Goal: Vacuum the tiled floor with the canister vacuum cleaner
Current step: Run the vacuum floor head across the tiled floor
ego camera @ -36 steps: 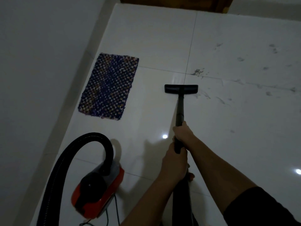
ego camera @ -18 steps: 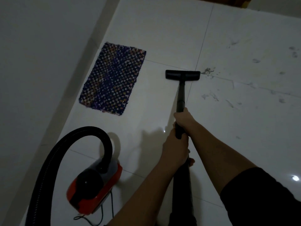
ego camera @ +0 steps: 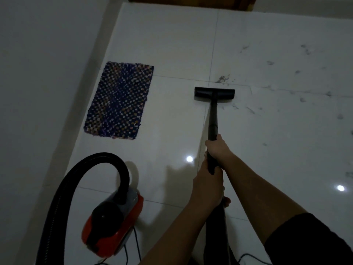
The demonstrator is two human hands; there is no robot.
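Note:
A black vacuum wand (ego camera: 213,119) runs from my hands out to its flat black floor nozzle (ego camera: 214,93), which rests on the white tiled floor (ego camera: 172,44). My right hand (ego camera: 219,148) grips the wand higher up and my left hand (ego camera: 208,185) grips it just below. A small clump of dirt (ego camera: 222,79) lies just beyond the nozzle, with more specks (ego camera: 250,109) to its right. The red and black canister (ego camera: 112,224) stands at the lower left, its thick black hose (ego camera: 84,169) arching up and off the bottom edge.
A blue patterned mat (ego camera: 120,101) lies on the floor left of the nozzle, close to the white wall (ego camera: 44,73). A thin power cord (ego camera: 133,247) trails from the canister. A dark wooden edge (ego camera: 191,2) borders the far end. Scattered dirt marks (ego camera: 303,71) dot the right tiles.
The nozzle went forward to the tile joint near the dirt clump, then came back toward me a little. Both hands kept their grip on the wand.

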